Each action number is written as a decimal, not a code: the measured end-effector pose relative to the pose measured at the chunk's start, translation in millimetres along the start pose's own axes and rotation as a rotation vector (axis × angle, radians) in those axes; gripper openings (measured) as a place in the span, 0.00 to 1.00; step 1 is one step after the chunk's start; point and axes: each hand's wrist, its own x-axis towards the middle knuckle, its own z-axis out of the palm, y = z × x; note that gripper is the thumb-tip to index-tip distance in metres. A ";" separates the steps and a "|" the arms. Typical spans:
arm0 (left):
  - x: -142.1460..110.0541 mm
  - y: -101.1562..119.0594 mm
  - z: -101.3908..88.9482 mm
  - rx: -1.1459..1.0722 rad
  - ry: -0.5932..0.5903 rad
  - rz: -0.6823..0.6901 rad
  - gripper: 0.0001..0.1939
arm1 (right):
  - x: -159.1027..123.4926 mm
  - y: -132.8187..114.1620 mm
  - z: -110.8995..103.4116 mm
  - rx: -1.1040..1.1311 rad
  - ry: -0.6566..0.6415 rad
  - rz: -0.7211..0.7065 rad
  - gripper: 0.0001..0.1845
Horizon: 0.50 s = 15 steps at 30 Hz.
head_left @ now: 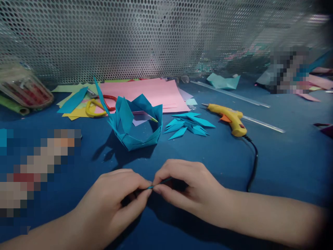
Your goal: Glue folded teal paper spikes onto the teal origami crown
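Both my hands meet low in the middle of the head view, fingertips almost touching. Between them is a small piece of folded blue paper (150, 187), mostly covered by the fingers. My left hand (114, 196) pinches one end of it between thumb and forefinger. The thumb and fingertips of my right hand (192, 185) close on the other end. Just beyond the hands stands a ring-shaped crown of folded blue paper (131, 140), one tall point rising at its left. To its right lies a small pile of pointed blue paper pieces (186, 126).
A yellow glue gun (229, 118) with a black cord lies at the right, a clear glue stick (230, 93) behind it. Pink paper sheets (145, 90), scissors (95, 107) and a jar (28, 85) sit farther back. Perforated mesh (117, 41) closes off the rear.
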 end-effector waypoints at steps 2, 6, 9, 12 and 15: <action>0.2 -0.2 -0.4 0.018 0.006 0.047 0.11 | 0.2 0.1 -0.1 0.004 -0.015 0.015 0.05; 2.7 5.5 -1.5 0.035 0.035 0.032 0.13 | 0.5 1.6 -1.1 0.006 -0.033 0.053 0.03; 5.0 9.7 -2.8 0.012 0.030 -0.054 0.13 | 1.2 2.5 -2.5 -0.033 -0.030 0.036 0.04; 8.3 10.5 -4.2 -0.066 0.015 -0.206 0.11 | 2.5 2.1 -3.7 -0.058 -0.005 0.001 0.06; 11.9 8.7 -5.4 -0.157 -0.009 -0.373 0.10 | 3.0 1.9 -4.4 -0.026 0.002 0.011 0.08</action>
